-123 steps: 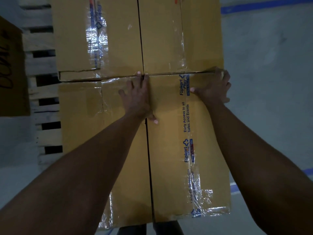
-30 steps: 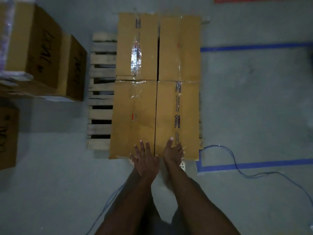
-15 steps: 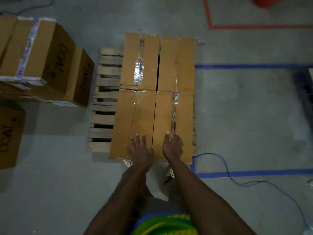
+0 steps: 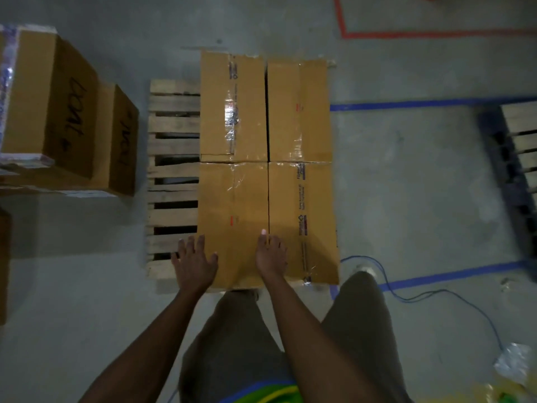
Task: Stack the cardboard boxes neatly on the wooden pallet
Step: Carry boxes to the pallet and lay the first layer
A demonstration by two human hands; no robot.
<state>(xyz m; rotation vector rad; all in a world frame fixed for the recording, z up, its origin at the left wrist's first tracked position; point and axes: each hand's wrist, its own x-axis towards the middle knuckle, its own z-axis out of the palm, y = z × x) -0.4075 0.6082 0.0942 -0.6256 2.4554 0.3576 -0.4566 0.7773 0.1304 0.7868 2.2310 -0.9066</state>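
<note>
Several taped cardboard boxes lie flush in a two-by-two block on the wooden pallet (image 4: 171, 170): far left box (image 4: 232, 112), far right box (image 4: 299, 112), near left box (image 4: 232, 205), near right box (image 4: 302, 216). The pallet's left strip of slats is bare. My left hand (image 4: 194, 263) hovers with fingers spread over the near left corner of the block, holding nothing. My right hand (image 4: 270, 254) is open above the seam between the two near boxes. Whether either hand touches the cardboard is unclear.
More brown boxes marked in black pen stand on the floor at left (image 4: 69, 120), one more at the far left edge (image 4: 4, 266). A second pallet (image 4: 520, 149) lies at right. A blue cable (image 4: 406, 298) and blue tape lines (image 4: 450, 274) cross the concrete floor. Crumpled plastic (image 4: 514, 365) sits at lower right.
I have stood up and drawn back from the boxes. My left hand slid left toward the near box's corner, and both hands stay open.
</note>
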